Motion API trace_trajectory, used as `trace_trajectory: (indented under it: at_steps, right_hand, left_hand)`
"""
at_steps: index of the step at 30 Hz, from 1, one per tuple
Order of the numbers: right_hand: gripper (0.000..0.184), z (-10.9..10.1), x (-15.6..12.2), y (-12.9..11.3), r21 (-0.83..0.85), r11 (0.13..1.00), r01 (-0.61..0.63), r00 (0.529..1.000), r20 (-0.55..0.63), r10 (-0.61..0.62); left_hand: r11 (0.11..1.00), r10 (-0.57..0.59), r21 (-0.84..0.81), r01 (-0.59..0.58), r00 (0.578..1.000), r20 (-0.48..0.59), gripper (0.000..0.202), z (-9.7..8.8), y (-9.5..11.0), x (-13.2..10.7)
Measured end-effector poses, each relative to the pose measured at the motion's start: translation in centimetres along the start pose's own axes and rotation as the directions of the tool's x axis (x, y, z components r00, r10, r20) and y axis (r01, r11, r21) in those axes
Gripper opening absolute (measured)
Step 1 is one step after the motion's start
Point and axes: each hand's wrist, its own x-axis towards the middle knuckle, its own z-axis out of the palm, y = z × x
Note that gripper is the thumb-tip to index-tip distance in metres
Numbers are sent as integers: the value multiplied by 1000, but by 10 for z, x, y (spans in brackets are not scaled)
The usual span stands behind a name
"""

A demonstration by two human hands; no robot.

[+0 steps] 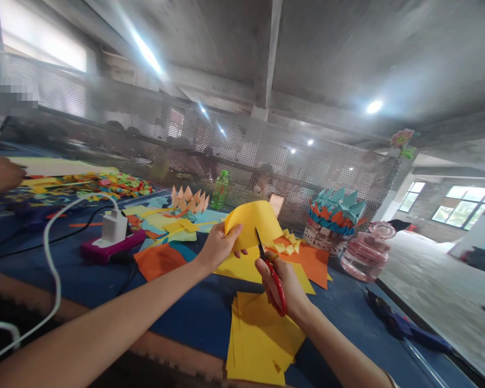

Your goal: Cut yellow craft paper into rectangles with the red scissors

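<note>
My left hand (218,245) is closed on a curved sheet of yellow paper (253,218), held up above the table. Red-handled scissors (275,288) sit in my right hand (285,280), its fingers wrapped round the handles. Their dark blades meet the lower right part of the sheet; how far they are apart is hard to see. Below my right hand lies a stack of yellow paper pieces (258,345). Under the held sheet are more yellow paper, orange paper (313,264) and a small folded yellow piece with points (286,242).
A purple power strip (113,248) with a white charger and cable lies left. Behind stand a peach paper crown (189,202) and a green bottle (220,189). At right are a basket of pointed paper pieces (331,221), a pink bottle (366,256) and a glue gun (404,326). Another person's hand (2,175) shows far left.
</note>
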Motion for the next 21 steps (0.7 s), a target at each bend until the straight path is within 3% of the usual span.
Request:
trace_trajectory:
  at_steps: [10,21]
  right_hand:
    - [40,-5,-2,-8,-107,982,156,988,1,-156]
    - [44,-2,-1,-5,-95,989,117,991,-48,-122]
  left_hand:
    - [998,-54,-5,55,993,102,25,4,-2,-4]
    - [998,-65,11,64,988,143,27,7,2,-8]
